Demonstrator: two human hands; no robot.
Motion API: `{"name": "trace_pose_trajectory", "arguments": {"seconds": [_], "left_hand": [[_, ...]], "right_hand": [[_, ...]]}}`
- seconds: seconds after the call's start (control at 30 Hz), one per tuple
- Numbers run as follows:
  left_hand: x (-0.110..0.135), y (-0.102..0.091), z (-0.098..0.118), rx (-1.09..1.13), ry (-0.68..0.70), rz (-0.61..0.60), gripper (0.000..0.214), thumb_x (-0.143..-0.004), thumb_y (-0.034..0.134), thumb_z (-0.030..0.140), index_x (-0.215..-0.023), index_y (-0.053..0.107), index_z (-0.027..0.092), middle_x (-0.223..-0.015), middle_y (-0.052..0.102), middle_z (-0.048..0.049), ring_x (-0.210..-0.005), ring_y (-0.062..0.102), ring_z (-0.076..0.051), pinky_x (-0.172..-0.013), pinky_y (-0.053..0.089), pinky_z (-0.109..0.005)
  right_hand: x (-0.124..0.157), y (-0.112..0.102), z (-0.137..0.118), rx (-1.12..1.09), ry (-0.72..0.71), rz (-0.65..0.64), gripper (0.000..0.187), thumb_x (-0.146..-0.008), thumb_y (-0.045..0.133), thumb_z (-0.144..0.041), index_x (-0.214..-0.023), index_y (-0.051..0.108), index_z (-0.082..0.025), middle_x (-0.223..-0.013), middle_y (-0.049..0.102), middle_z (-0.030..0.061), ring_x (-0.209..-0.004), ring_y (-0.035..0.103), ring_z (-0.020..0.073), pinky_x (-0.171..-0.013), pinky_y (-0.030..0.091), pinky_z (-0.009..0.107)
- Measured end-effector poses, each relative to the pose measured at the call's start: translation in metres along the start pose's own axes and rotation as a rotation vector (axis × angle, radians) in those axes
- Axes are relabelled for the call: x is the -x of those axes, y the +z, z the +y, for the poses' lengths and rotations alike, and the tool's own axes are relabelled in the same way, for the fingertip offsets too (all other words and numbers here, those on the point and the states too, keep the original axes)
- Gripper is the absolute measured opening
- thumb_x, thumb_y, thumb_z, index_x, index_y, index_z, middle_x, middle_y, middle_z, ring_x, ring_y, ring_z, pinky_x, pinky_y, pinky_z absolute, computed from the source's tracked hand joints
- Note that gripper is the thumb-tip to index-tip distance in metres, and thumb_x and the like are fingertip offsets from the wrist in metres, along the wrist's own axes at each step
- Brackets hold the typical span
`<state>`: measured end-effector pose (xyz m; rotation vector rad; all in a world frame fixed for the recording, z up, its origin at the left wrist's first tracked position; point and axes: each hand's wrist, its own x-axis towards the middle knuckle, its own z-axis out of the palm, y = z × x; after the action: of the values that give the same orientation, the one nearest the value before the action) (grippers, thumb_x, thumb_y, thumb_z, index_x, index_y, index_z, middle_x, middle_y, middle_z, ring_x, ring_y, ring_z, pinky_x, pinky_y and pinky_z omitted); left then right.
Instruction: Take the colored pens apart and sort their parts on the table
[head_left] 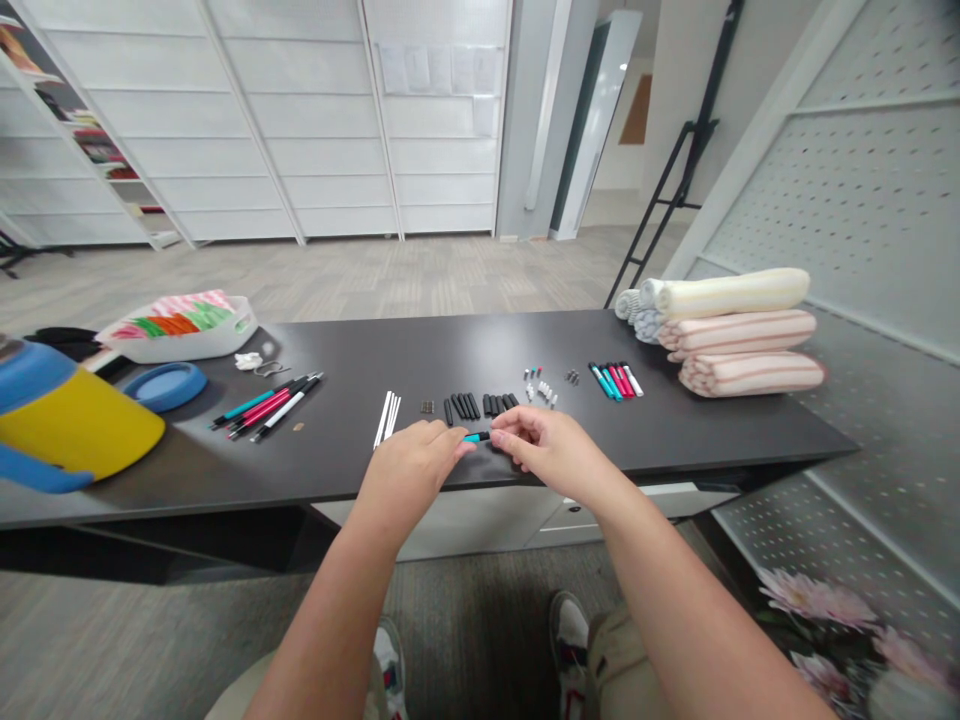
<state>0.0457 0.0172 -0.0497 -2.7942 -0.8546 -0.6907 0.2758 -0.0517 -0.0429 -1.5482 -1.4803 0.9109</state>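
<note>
Both my hands meet over the front edge of the dark table point(337, 470). My left hand point(415, 462) and my right hand point(541, 445) are closed, pinching a short teal and black pen part point(476, 437) between them. Just beyond lie rows of black pen barrels point(480, 405), white refill tubes point(386, 418) and small springs and tips point(544, 390). Finished pens point(270, 405) in teal, pink and black lie to the left.
Pen caps in teal, red and white point(616, 380) sit at the right, next to rolled striped towels point(739, 335). At the left stand a white basket of coloured items point(180, 325), a blue lid point(165, 385) and a yellow and blue container point(60, 420).
</note>
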Motion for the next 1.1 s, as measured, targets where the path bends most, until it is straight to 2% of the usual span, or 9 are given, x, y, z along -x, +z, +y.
{"name": "trace_pose_trajectory", "arguments": {"seconds": [0.1, 0.27, 0.43, 0.63, 0.77, 0.87, 0.97, 1.03, 1.1], "left_hand": [[0.0, 0.001, 0.0, 0.002, 0.007, -0.001, 0.03, -0.109, 0.048, 0.041, -0.114, 0.071, 0.023, -0.091, 0.073, -0.003, -0.085, 0.064, -0.021, -0.072, 0.043, -0.033], [0.0, 0.0, 0.0, 0.01, -0.002, 0.0, 0.029, -0.109, 0.049, 0.041, -0.114, 0.071, 0.023, -0.091, 0.073, -0.0031, -0.086, 0.065, -0.02, -0.071, 0.043, -0.033], [0.0, 0.0, -0.001, 0.02, -0.003, -0.008, 0.03, -0.109, 0.049, 0.042, -0.113, 0.071, 0.023, -0.091, 0.073, -0.0035, -0.086, 0.065, -0.02, -0.071, 0.043, -0.032], [-0.001, 0.0, -0.002, 0.038, -0.017, -0.047, 0.032, -0.11, 0.046, 0.043, -0.112, 0.072, 0.024, -0.092, 0.073, -0.0031, -0.089, 0.066, -0.02, -0.075, 0.045, -0.032], [-0.002, -0.002, -0.002, 0.04, -0.029, -0.072, 0.035, -0.11, 0.044, 0.043, -0.107, 0.073, 0.023, -0.09, 0.072, -0.0031, -0.087, 0.065, -0.02, -0.074, 0.046, -0.031], [-0.002, -0.002, -0.002, 0.052, -0.034, -0.064, 0.036, -0.111, 0.043, 0.043, -0.108, 0.072, 0.023, -0.092, 0.073, -0.0036, -0.09, 0.067, -0.02, -0.075, 0.047, -0.031], [-0.003, -0.001, -0.001, 0.047, -0.042, -0.045, 0.037, -0.111, 0.041, 0.043, -0.11, 0.072, 0.022, -0.093, 0.073, -0.0046, -0.091, 0.068, -0.019, -0.076, 0.047, -0.03], [-0.003, -0.002, 0.0, 0.05, -0.05, -0.049, 0.038, -0.111, 0.041, 0.043, -0.11, 0.072, 0.022, -0.093, 0.073, -0.0047, -0.091, 0.068, -0.02, -0.076, 0.047, -0.03], [-0.004, -0.002, 0.0, 0.06, -0.061, -0.06, 0.038, -0.111, 0.042, 0.043, -0.109, 0.073, 0.022, -0.093, 0.073, -0.0046, -0.091, 0.068, -0.02, -0.075, 0.047, -0.031]], "right_hand": [[0.0, 0.0, -0.002, 0.056, -0.019, -0.011, 0.026, -0.098, 0.061, -0.044, -0.094, 0.073, -0.022, -0.084, 0.076, 0.0017, -0.063, 0.064, 0.0133, -0.057, 0.05, 0.025], [0.001, 0.0, -0.002, 0.014, -0.027, 0.0, 0.022, -0.091, 0.071, -0.041, -0.103, 0.072, -0.023, -0.082, 0.074, -0.0001, -0.066, 0.064, 0.0138, -0.058, 0.048, 0.024], [0.003, -0.001, -0.004, 0.036, -0.028, -0.016, 0.023, -0.098, 0.06, -0.039, -0.093, 0.074, -0.021, -0.082, 0.075, 0.0013, -0.065, 0.064, 0.0133, -0.059, 0.049, 0.024], [0.004, 0.001, -0.007, 0.027, -0.02, 0.006, 0.019, -0.096, 0.063, -0.036, -0.097, 0.075, -0.022, -0.076, 0.072, -0.0004, -0.063, 0.064, 0.0132, -0.058, 0.05, 0.023], [0.007, -0.003, -0.007, 0.07, -0.036, 0.046, 0.017, -0.095, 0.065, -0.038, -0.099, 0.075, -0.024, -0.081, 0.076, 0.0, -0.065, 0.067, 0.0153, -0.062, 0.054, 0.026], [0.009, -0.021, -0.007, 0.2, -0.074, 0.192, 0.018, -0.095, 0.066, -0.039, -0.099, 0.076, -0.026, -0.09, 0.079, 0.0018, -0.077, 0.072, 0.0194, -0.071, 0.056, 0.031], [0.004, -0.053, -0.01, 0.403, -0.098, 0.35, 0.018, -0.094, 0.066, -0.037, -0.101, 0.078, -0.025, -0.092, 0.08, 0.0035, -0.083, 0.074, 0.0215, -0.078, 0.056, 0.032], [-0.008, -0.077, -0.015, 0.629, -0.077, 0.366, 0.016, -0.092, 0.067, -0.033, -0.098, 0.079, -0.024, -0.09, 0.08, 0.004, -0.081, 0.073, 0.0216, -0.077, 0.053, 0.032], [-0.026, -0.096, -0.02, 0.849, -0.074, 0.308, 0.016, -0.091, 0.067, -0.027, -0.097, 0.08, -0.022, -0.092, 0.08, 0.0057, -0.085, 0.073, 0.0226, -0.08, 0.051, 0.032]]}}
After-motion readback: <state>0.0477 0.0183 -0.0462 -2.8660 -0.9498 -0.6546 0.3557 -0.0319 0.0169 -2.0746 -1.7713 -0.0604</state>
